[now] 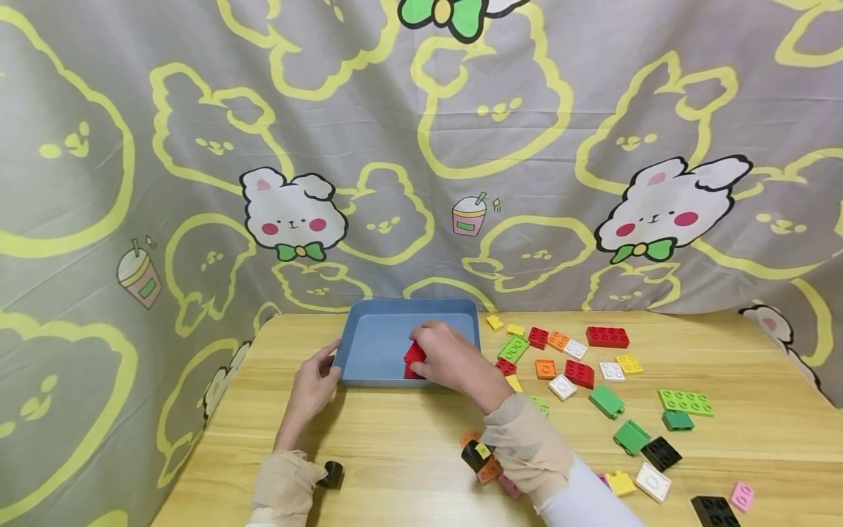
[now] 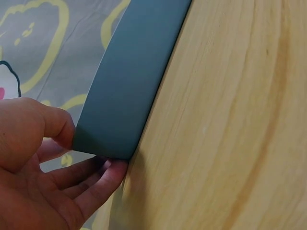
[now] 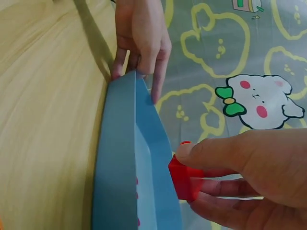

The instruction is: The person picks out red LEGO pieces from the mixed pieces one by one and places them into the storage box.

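A shallow blue tray (image 1: 378, 383) lies on the wooden table near the curtain. My left hand (image 1: 315, 386) grips its left end. In the left wrist view, the thumb of the left hand (image 2: 43, 158) is at the tray's (image 2: 120, 81) rim and the fingertips are at its lower edge. My right hand (image 1: 451, 359) is over the right half of the tray, pinching a red toy brick (image 3: 184, 178) between thumb and fingers. Small red studs (image 3: 137, 195) peek above the tray's near wall in the right wrist view; the rest is hidden there.
Toy bricks are spread over the table right of the tray, among them a long red brick (image 1: 607, 337), a lime brick (image 1: 686, 402) and a black brick (image 1: 661, 454). More bricks (image 1: 489, 470) lie beside the right forearm. Behind the table hangs a patterned curtain (image 1: 395, 132).
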{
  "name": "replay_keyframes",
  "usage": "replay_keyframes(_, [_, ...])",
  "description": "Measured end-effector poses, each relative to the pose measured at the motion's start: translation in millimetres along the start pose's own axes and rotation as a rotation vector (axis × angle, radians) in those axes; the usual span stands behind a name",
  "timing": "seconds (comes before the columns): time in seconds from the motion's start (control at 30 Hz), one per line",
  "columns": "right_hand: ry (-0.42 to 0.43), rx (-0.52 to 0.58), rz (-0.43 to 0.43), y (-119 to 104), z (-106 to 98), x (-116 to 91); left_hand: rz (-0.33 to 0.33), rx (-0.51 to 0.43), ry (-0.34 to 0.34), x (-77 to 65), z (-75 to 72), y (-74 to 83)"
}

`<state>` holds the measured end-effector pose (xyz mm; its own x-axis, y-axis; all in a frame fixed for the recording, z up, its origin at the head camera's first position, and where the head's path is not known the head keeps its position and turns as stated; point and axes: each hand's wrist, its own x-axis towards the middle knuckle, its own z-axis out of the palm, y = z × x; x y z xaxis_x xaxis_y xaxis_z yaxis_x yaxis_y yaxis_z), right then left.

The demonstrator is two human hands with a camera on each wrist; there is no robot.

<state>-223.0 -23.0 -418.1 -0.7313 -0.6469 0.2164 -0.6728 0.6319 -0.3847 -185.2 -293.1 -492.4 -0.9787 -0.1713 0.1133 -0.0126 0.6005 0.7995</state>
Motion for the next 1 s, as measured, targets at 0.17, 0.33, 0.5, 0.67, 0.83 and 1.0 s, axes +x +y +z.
replay_keyframes(0.17, [0.002,-0.029,-0.021,1,9,6,-0.012,0.007,-0.011,1.4,0.7,-0.2])
replay_keyframes(0.33, [0.015,-0.055,-0.059,-1,18,16,-0.013,0.015,-0.011,2.2,-0.3,-2.4])
replay_keyframes(0.5, [-0.011,-0.039,-0.066,-5,26,27,-0.003,0.012,-0.011,1.7,-0.4,-1.3])
replay_keyframes(0.67, [-0.055,-0.021,-0.011,-7,35,39,0.002,0.000,-0.003,1.1,-1.1,-0.6])
replay_keyframes(0.83, [-0.101,-0.011,0.037,-8,43,46,-0.003,-0.014,-0.006,2.0,-0.7,-2.1])
replay_keyframes(1.0, [-0.121,0.009,0.041,-14,50,52,-0.003,-0.013,0.005,2.7,0.3,-3.0])
